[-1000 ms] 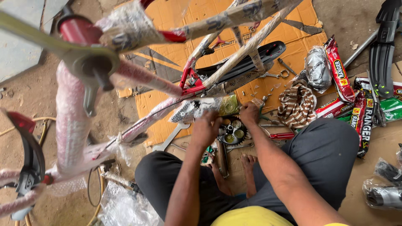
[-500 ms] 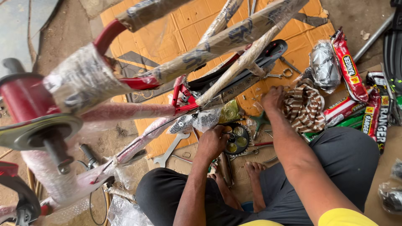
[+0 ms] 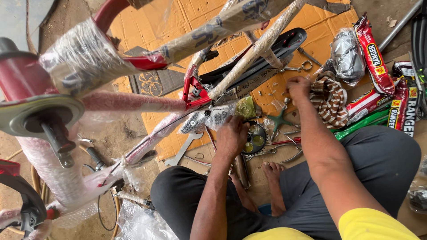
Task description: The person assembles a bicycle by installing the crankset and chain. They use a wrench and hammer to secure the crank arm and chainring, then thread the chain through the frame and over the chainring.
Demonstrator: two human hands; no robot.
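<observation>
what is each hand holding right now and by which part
The left hand grips the plastic-wrapped chainwheel and crank at its right end. The right hand is closed over small parts on the cardboard; what it holds cannot be told.

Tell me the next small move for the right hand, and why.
Probably close the fingers on one small part and lift it: the right hand is curled over little fasteners scattered on the cardboard, while the left hand rests at the wrapped bike frame.
</observation>
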